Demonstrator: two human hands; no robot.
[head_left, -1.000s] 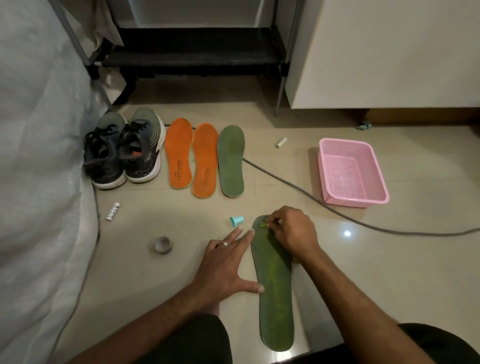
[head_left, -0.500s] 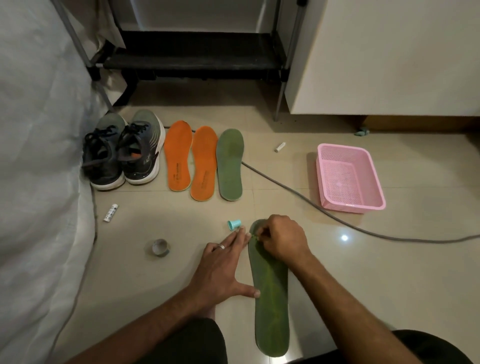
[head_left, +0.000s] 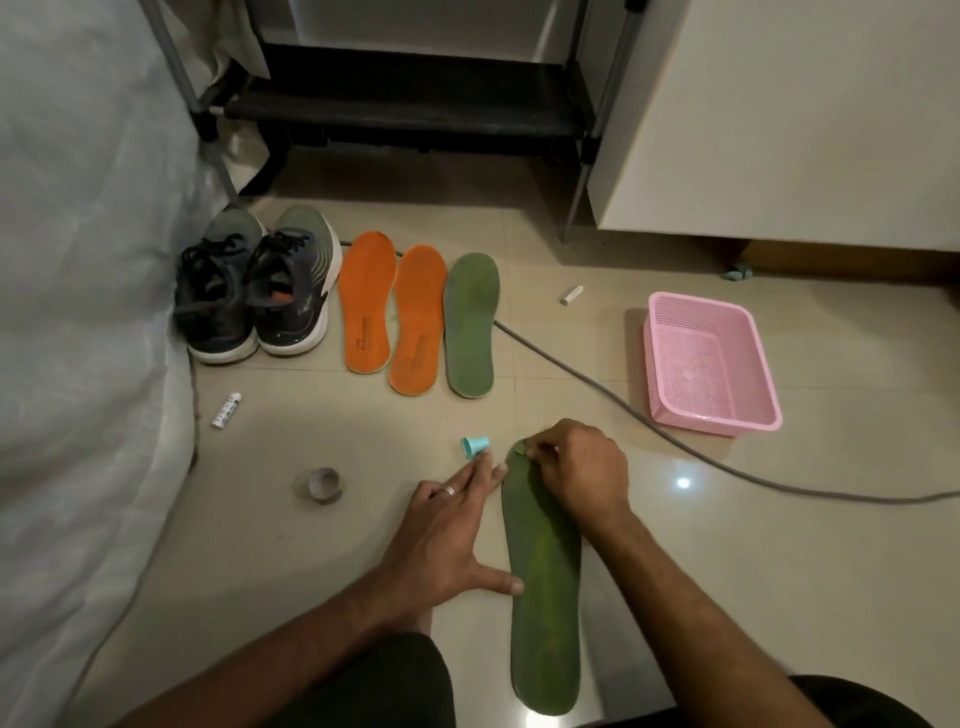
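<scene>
Resting L hand (head_left: 447, 535) flat, fingers straight, thumb on insole (head_left: 545, 597); pinching green bit (head_left: 519, 451) at toe end w/ R hand (head_left: 582, 473).

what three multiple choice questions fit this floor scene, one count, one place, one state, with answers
1. How many orange insoles lie beside the shoes?
A one
B two
C four

2. Where is the teal cap?
A inside a shoe
B on the floor by the left hand's fingertips
C on an orange insole

3. What is the right hand doing?
A pinching a small green bit at the tip of the near green insole
B lying flat on the floor
C hanging open in the air

Answers:
1 B, two orange ones lie side by side.
2 B, the cap sits just past the outstretched fingers.
3 A, its fingers are curled together at the insole's far tip.
</scene>
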